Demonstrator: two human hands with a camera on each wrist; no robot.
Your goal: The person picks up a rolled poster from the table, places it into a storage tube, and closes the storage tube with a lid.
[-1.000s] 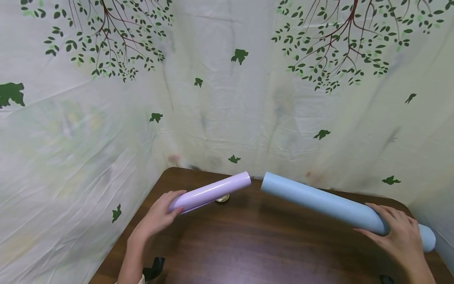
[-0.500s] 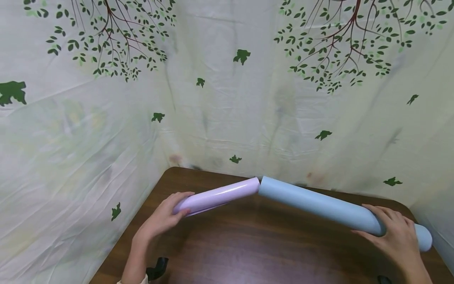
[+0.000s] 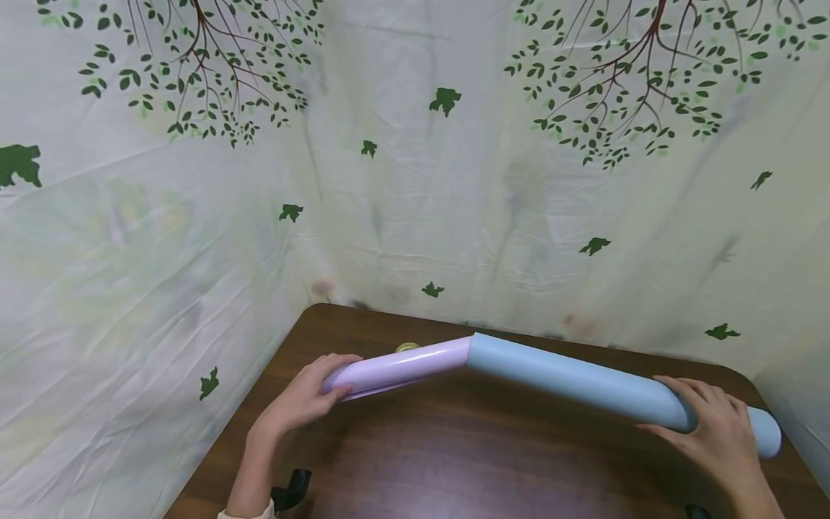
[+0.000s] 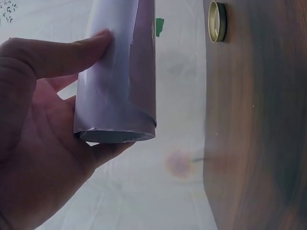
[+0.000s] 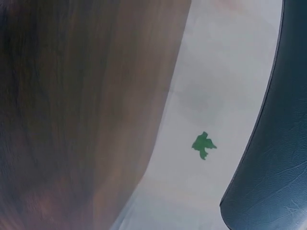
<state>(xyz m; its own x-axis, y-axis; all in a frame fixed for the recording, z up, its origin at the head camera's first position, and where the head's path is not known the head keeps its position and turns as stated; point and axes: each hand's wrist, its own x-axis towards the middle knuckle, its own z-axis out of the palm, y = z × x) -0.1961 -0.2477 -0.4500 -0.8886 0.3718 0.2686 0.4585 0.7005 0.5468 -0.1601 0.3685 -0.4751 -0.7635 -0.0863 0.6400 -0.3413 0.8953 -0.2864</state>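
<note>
Two rolled tubes meet end to end above the desk [image 3: 454, 447]: a glossy lilac tube [image 3: 402, 365] on the left and a longer light-blue tube [image 3: 570, 375] on the right. The left hand [image 3: 301, 398] grips the lilac one near its outer end, thumb on the near side and the other fingers wrapped behind, closed only as far as the tube's girth allows. The right hand [image 3: 716, 427] holds the light-blue tube close to its outer end, fingers over the top and thumb below, a short length sticking out past the hand (the right wrist view shows no fingers, so the head view has to serve for that grip). Behind the lilac tube, a gold-rimmed lid [image 3: 408, 347] lies on the desk.

The step in hand looks like joining the tubes. Their inner ends touch in a shallow peak, each tube sloping down toward its hand; whether the lilac end has entered the blue one, I cannot tell. To my eye, the next move calls for bringing both into one line, then a gentle inward push, as the overlapping seam on the lilac roll could catch or crumple.
</note>
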